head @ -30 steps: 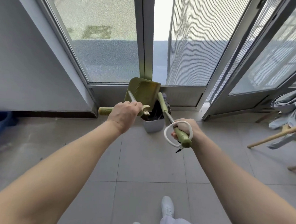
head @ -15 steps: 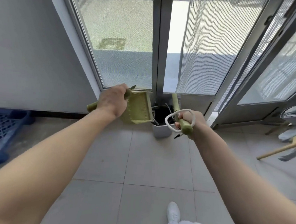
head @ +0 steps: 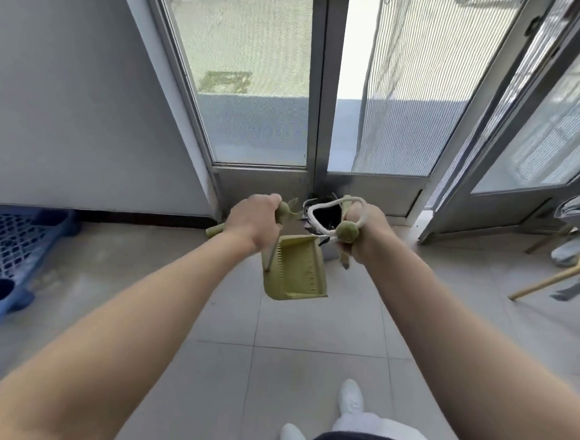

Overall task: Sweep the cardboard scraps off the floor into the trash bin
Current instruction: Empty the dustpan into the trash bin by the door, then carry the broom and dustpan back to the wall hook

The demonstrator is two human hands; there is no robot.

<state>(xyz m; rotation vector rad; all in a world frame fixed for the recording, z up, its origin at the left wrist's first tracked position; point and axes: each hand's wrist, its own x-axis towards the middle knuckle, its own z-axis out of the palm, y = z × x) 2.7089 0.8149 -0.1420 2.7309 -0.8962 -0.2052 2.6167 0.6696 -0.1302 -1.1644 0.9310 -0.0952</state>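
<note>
Down swings the dustpan point(head: 295, 271): half a second ago it was tipped up beside the trash bin point(head: 329, 253), and it now hangs below the left hand point(head: 252, 222) with its open mouth turned toward the camera. The right hand point(head: 370, 232) has come up and in, so that the butt of the broom handle point(head: 347, 231) points almost straight back at the viewer.

Both hands are clamped. The left hand's fingers are curled round the green dustpan handle point(head: 214, 230), whose end sticks out to the left of the wrist. The right hand grips the broom handle near its top, and a white cord loop point(head: 316, 221) arcs from that end across the gap between the two hands. The broom's head is hidden behind the hand.

The trash bin stands on the tiled floor point(head: 305, 375) against the metal frame of the glass doors point(head: 257, 80), just behind the hands, its black liner showing between them. A blue plastic pallet point(head: 1, 251) lies at far left, a wooden pole point(head: 559, 276) at far right, and white shoes point(head: 352, 396) show at the bottom.
</note>
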